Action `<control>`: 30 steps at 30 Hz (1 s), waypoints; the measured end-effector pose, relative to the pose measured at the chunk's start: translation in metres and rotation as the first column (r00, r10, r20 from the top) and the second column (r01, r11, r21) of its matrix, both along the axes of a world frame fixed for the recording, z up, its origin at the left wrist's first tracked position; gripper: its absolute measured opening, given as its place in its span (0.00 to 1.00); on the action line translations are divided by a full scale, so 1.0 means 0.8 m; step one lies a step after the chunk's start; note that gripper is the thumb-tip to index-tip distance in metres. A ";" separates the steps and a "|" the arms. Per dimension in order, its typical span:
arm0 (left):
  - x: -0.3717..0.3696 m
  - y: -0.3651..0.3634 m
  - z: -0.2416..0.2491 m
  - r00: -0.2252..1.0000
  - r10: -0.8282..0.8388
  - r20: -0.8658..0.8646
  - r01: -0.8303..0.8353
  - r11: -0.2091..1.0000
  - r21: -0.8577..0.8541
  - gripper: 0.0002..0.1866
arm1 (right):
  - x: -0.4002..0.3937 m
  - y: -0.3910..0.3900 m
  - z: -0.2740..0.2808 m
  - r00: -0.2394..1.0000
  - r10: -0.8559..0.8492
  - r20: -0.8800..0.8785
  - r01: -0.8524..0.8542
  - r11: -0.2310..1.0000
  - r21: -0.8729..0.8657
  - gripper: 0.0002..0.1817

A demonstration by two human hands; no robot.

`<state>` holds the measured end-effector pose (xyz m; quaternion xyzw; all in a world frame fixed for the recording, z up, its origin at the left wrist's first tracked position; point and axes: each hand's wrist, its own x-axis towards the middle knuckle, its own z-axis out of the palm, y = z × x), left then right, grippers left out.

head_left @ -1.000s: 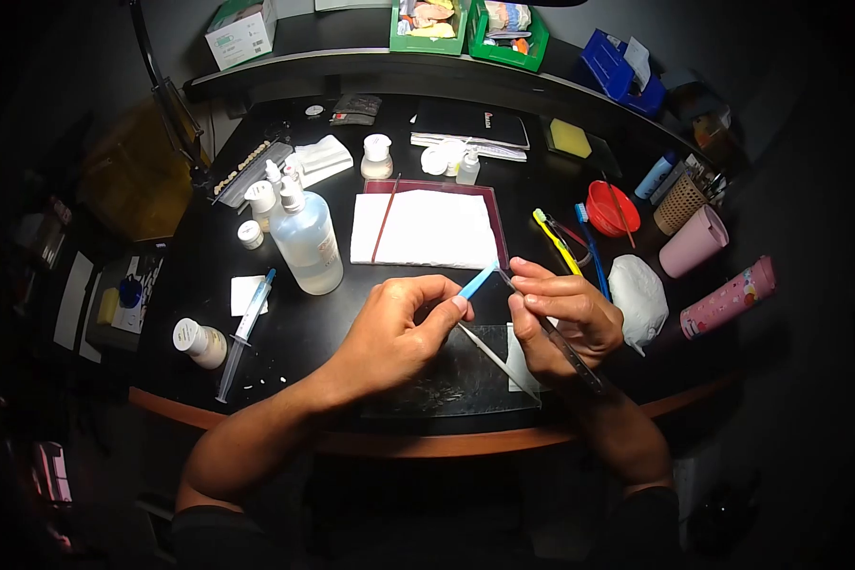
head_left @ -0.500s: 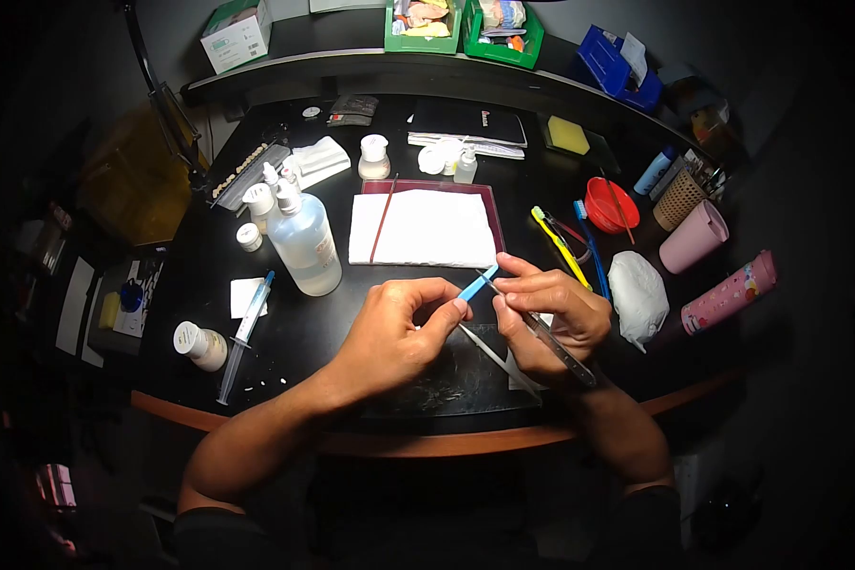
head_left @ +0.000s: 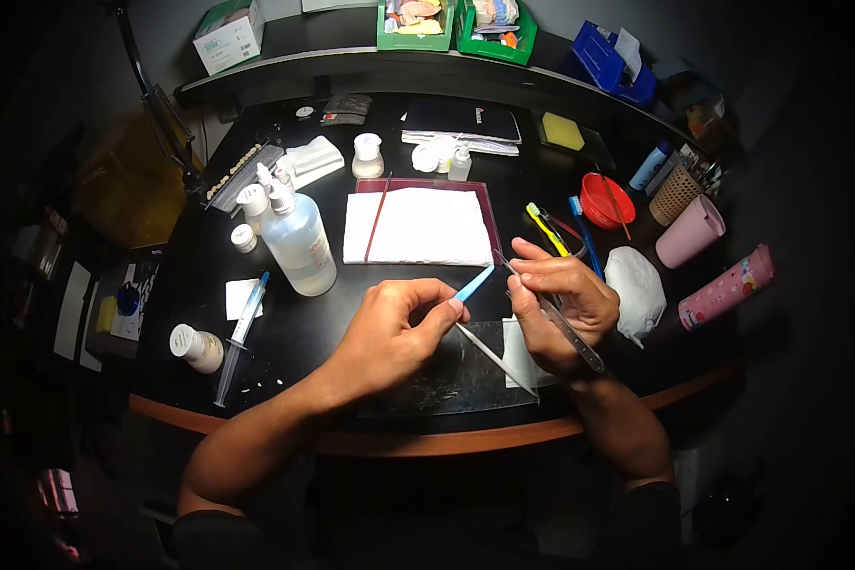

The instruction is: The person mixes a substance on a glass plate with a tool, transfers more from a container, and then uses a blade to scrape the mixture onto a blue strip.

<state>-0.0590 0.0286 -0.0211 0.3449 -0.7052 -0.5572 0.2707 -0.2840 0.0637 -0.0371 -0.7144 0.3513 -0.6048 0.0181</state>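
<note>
The head view is showing our two hands close together over a glass plate on the black table. Our left hand is pinching a thin stick with a blue tip, and the white end is pointing down at the plate. Our right hand is gripping a thin metal tool that is lying across the palm. A moment ago the tool's tip was touching the blue tip; now the two are sitting a little apart, with the blue tip just left of the tool's point. We are thinking the tool was picking or scraping at that blue end, and we are now pausing to look at it. Just behind our hands a white cloth is lying on a dark red tray. A clear bottle is standing to the left, and a syringe is lying near it.
</note>
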 end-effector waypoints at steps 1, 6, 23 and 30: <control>0.000 0.000 0.001 1.000 -0.020 -0.012 0.021 1.000 0.010 0.16 | -0.001 0.003 -0.001 1.000 0.008 0.019 -0.008 1.000 0.020 0.08; 0.003 -0.003 -0.001 0.985 -0.165 -0.059 0.168 0.984 0.053 0.21 | 0.005 0.005 0.000 0.997 0.046 0.061 -0.044 0.999 -0.029 0.07; 0.002 0.002 0.004 0.985 -0.118 -0.127 0.134 0.983 0.122 0.21 | 0.010 0.012 0.000 0.997 0.070 0.024 -0.068 0.994 -0.082 0.10; 0.002 0.002 0.003 0.982 -0.115 -0.152 0.140 0.977 0.163 0.21 | 0.007 0.009 0.002 0.998 0.045 -0.048 -0.048 0.996 -0.071 0.10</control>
